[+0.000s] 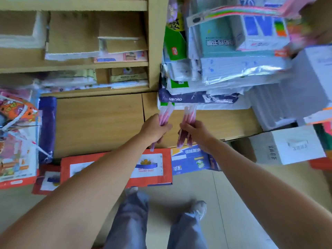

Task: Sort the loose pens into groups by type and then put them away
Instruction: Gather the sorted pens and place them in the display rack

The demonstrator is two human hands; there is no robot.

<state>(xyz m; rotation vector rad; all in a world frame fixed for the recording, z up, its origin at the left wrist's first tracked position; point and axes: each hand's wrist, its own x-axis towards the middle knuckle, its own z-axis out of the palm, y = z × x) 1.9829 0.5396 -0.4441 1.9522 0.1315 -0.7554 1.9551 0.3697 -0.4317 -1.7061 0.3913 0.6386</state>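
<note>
Bare forearms, left hand (154, 129), right hand (196, 131). Loose blue-grey trousers (129, 223), creased, wide hems. Pale grey trainers (199, 209), rounded toes.

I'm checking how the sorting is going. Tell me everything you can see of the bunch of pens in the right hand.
The bunch of pens is several slim sticks with pinkish-red barrels and pale, translucent-looking upper ends, likely plastic. The right hand grips them round the middle, so they stand nearly upright, packed side by side. Darker red lower ends stick out below the hand. They seem to touch only that hand. Blur hides their number.
</note>
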